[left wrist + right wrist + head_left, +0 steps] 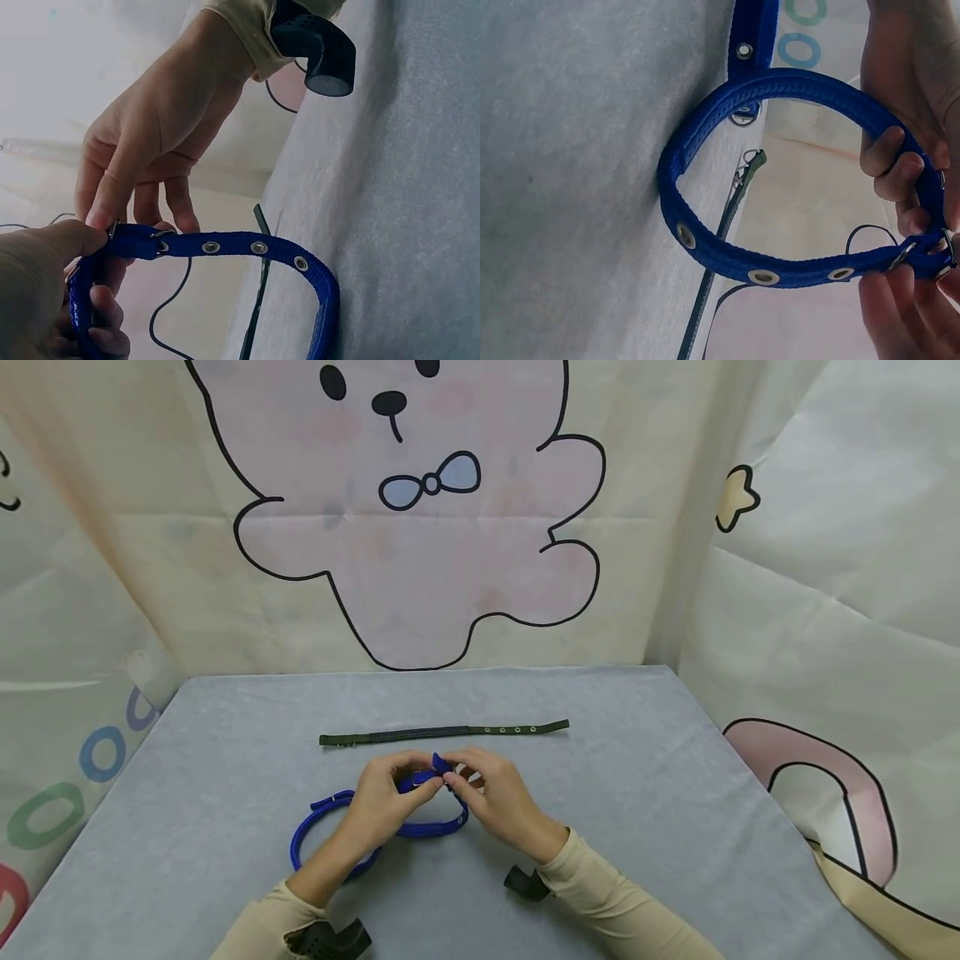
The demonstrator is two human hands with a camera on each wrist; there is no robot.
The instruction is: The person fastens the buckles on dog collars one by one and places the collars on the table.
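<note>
Both hands are on a blue collar (431,829) with metal eyelets, bent into a loop above the table. My left hand (386,797) grips its buckle side, fingers curled round the strap in the right wrist view. My right hand (498,793) pinches the strap by the metal buckle, where a short blue end sticks up. In the left wrist view the eyelets (259,247) run along the strap away from the fingers. A second looped blue collar (302,835) lies on the table by my left hand, partly hidden behind the forearm.
A green collar (442,732) with eyelets lies stretched out behind the hands. Grey cloth covers the table (660,827). Printed curtains (637,568) hang behind and at both sides. Black wrist mounts (527,883) are at the sleeves.
</note>
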